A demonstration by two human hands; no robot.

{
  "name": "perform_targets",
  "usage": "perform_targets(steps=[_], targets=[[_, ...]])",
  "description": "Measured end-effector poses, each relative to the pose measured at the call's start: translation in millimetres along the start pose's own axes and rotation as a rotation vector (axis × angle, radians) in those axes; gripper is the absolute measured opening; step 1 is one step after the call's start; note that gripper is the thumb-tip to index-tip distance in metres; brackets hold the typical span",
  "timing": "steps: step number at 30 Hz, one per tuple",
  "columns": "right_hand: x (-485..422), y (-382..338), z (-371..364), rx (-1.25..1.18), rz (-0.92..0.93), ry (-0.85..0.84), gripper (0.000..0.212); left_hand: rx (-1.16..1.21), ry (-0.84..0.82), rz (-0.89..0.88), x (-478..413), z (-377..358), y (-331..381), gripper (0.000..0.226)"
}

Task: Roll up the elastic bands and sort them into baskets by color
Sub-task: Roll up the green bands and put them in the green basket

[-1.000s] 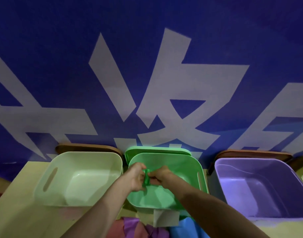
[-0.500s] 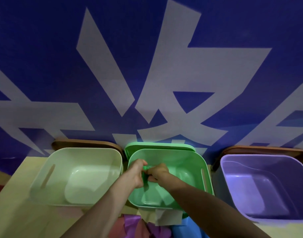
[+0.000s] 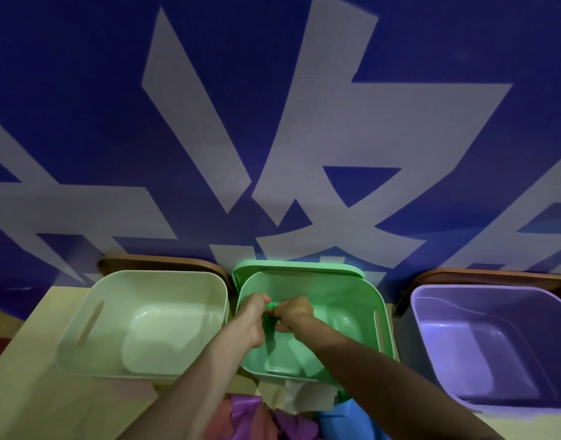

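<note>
Both my hands are over the green basket [image 3: 372, 300] in the middle. My left hand [image 3: 253, 317] and my right hand [image 3: 293, 314] pinch a small green elastic band [image 3: 270, 312] between them, mostly hidden by the fingers. A pale cream basket [image 3: 91, 319] stands to the left and a purple basket [image 3: 431, 328] to the right. Several loose bands in purple, pink and blue [image 3: 272, 419] lie at the near edge under my forearms.
The baskets stand on a pale yellow table [image 3: 28, 404] against a blue wall with large white characters [image 3: 304, 122]. Brown lids [image 3: 164, 262] lean behind the cream and purple baskets, and a green lid [image 3: 291, 266] behind the green one. A white paper piece [image 3: 307, 395] lies near the green basket.
My view has tilted and moved closer to the baskets. Both hands stay together over the green basket, still working the green band, with the band turned slightly between the fingers.
</note>
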State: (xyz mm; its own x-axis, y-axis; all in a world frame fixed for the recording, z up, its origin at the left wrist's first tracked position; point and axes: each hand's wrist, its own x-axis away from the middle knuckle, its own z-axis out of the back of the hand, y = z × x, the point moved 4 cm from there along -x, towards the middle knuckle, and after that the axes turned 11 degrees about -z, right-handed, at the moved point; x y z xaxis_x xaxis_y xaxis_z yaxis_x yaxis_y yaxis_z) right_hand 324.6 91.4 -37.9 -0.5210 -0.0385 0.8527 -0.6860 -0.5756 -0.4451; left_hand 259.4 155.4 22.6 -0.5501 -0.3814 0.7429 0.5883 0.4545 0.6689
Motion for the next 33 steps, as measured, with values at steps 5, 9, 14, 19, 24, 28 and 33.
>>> perform_targets(steps=[5, 9, 14, 19, 24, 28, 33], targets=[[2, 2, 7, -0.099, -0.043, -0.104, 0.029, 0.030, 0.019, 0.014, 1, 0, 0, 0.029], [9, 1, 10, -0.107, -0.040, -0.168, 0.031, 0.033, 0.021, 0.018, 3, -2, 2, 0.029], [17, 1, 20, -0.121, -0.055, -0.236, 0.013, 0.006, 0.019, 0.007, 4, 1, 3, 0.029], [40, -3, 37, -0.140, 0.007, -0.284, 0.012, 0.047, -0.002, -0.033, 24, 3, 12, 0.056], [90, -11, 71, -0.176, 0.159, -0.293, 0.009, 0.083, -0.149, -0.168, 76, 0, 30, 0.031], [154, -9, 102, -0.267, 0.353, -0.314, 0.017, 0.142, -0.245, -0.314, 125, 6, 37, 0.020], [224, 17, 132, -0.378, 0.560, -0.313, 0.019, 0.249, -0.319, -0.474, 185, 16, 32, 0.017]])
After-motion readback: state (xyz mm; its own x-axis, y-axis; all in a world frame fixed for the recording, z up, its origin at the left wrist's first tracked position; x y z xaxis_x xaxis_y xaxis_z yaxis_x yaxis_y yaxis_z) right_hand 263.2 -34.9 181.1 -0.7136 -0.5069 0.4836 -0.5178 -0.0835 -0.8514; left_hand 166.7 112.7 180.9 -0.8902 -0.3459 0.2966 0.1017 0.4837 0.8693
